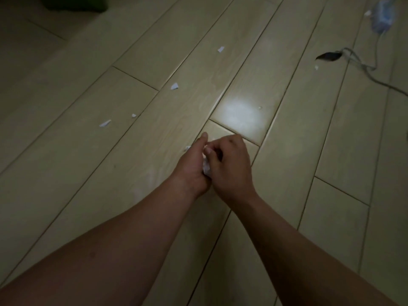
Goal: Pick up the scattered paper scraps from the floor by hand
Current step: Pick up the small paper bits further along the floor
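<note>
My left hand (191,166) and my right hand (230,164) meet low over the pale wooden floor (132,173). A wad of white paper scraps (206,167) shows between them, cupped in my left palm. My right hand's curled fingers pinch at the top of the wad. Loose white scraps lie on the floor beyond: one (174,86) straight ahead, one (220,49) farther back, a long one (105,123) at the left with a tiny one (133,115) beside it.
At the far right lie a grey cable (373,71), a dark flat object (329,56) and a pale bluish bundle (382,16). Small white bits (316,67) (367,13) lie near them. A dark green shape (75,4) sits at the top left. A bright glare patch (238,109) lies ahead.
</note>
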The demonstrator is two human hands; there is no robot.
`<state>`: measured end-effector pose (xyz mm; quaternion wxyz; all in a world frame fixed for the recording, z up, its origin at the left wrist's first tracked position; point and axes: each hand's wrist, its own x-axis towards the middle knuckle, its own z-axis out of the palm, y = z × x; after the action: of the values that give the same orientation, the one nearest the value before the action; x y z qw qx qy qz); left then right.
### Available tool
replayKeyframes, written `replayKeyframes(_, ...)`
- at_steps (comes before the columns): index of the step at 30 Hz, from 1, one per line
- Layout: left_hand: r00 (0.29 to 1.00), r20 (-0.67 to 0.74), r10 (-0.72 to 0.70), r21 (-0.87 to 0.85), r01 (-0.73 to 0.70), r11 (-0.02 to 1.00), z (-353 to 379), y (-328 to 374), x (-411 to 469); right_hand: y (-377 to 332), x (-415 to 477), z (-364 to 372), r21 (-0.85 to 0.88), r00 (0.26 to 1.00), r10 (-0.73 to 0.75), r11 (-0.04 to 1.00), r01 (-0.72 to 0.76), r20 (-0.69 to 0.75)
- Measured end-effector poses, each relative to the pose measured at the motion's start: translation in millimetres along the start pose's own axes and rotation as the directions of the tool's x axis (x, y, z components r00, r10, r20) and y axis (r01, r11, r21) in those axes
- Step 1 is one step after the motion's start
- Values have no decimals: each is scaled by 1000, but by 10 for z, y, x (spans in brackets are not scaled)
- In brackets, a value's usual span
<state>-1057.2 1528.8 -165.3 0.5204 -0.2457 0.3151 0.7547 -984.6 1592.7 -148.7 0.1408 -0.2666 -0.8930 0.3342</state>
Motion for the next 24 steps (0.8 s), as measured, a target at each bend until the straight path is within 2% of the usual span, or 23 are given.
replayKeyframes(2, 1000, -13, 11, -40, -11, 999, -55, 24, -59, -4, -49, 76, -56, 999, 10, 998, -12, -49)
replayKeyframes(3, 999, -38, 23, -52, -25, 998, -78, 36, -82, -24, -55, 119, -30, 998, 25, 999, -26, -57)
replayKeyframes(6, 989, -108, 98, -71, -106, 992, -166, 122, -111, -148, -15, 260, 224, 990, 141, 965, -140, 13)
replayKeyframes(9, 989, -43, 144, -88, -148, 985, -236, 325, -156, -331, 73, 376, 456, 935, 320, 817, -354, 152)
replayKeyframes(10, 990, -21, 141, -111, -143, 984, -263, 399, -166, -376, 96, 410, 500, 922, 342, 775, -387, 184)
replayKeyframes(12, 987, -15, 158, -102, -158, 982, -313, 530, -182, -438, 120, 472, 514, 925, 320, 769, -379, 204)
replayKeyframes(15, 961, -139, 239, 35, -236, 971, -433, 775, -152, -463, 195, 549, 458, 941, 232, 827, -325, 247)
replayKeyframes(18, 903, -237, 357, 294, -283, 913, -625, 1144, -156, -385, 529, 591, 312, 950, 207, 909, -275, 233)
replayKeyframes(21, 868, -254, 427, 505, -258, 824, -802, 1347, -138, -255, 1073, 654, 80, 960, 134, 984, -159, 247)
replayKeyframes(24, 871, -212, 443, 585, -250, 772, -876, 1327, -55, -230, 1589, 772, -86, 952, 31, 996, -5, 304)
